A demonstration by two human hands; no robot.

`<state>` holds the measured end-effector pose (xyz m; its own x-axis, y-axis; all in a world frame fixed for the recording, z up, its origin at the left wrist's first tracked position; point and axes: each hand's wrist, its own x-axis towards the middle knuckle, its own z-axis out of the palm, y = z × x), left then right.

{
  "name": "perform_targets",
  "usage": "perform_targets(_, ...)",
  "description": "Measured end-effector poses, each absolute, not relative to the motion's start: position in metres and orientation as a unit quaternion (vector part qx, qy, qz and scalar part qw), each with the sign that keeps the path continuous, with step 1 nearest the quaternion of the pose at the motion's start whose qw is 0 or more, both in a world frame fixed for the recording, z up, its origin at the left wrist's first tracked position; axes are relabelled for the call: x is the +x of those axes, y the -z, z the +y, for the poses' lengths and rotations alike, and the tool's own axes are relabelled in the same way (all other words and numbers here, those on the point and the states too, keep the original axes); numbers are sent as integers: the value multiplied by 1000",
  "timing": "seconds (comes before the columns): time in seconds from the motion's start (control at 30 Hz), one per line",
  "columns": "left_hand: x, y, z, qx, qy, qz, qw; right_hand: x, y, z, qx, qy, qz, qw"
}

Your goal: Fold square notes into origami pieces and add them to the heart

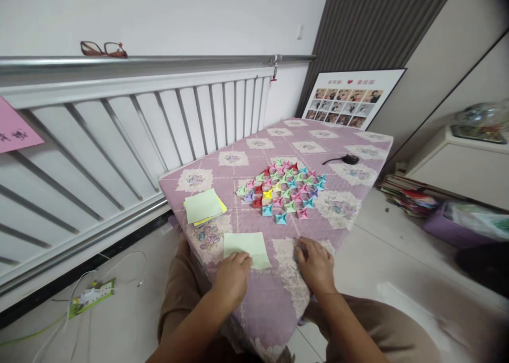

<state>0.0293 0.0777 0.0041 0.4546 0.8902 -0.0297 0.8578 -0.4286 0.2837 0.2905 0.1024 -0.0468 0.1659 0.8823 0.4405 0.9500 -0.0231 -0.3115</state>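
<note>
A light green sheet of paper (252,245) lies on the patterned pink tablecloth (264,304) near the front. On its lower left edge rests my left hand (234,273), fingers bent and pressed together; whether they pinch the sheet is too small to tell. To the right of the sheet, my right hand (316,262) lies on the cloth with its fingers loosely curled and the thumb apart, nothing visible in it. Beyond both hands stand several small folded paper pieces (277,187) in rows, in green, pink, red, yellow and blue. A stack of green and yellow sheets (202,206) lies at the left edge.
A black object with a cord (350,159) lies at the back right of the table. Behind it leans a photo board (345,95). A white radiator (199,114) runs along the left side, with glasses (104,49) above. A power strip (92,298) is on the floor.
</note>
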Motion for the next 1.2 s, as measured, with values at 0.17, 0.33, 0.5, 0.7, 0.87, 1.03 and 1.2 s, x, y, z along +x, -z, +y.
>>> perform_targets(0.17, 43, -1, 53, 848, -39, 503, 159, 269, 48, 73, -633, 38, -715, 296)
perform_targets(0.33, 49, -7, 42, 852, -25, 496, 163, 246, 44, 41, -610, 1, -734, 300)
perform_targets(0.5, 54, -17, 34, 858, -13, 478, 187, 240, 38, 31, -570, -50, -767, 292)
perform_targets(0.7, 25, -23, 42, 814, -59, 528, 235, 240, 41, 32, -575, -55, -758, 304)
perform_targets(0.87, 0, 2, 53, 759, -110, 570, 295, 239, 40, 34, -586, -59, -752, 298)
perform_targets(1.03, 1, 12, 61, 699, -142, 634, 298, 236, 34, 36, -609, -68, -735, 292)
perform_targets(1.2, 6, 1, 70, 692, -81, 662, 278, 231, 34, 42, -653, -67, -699, 283)
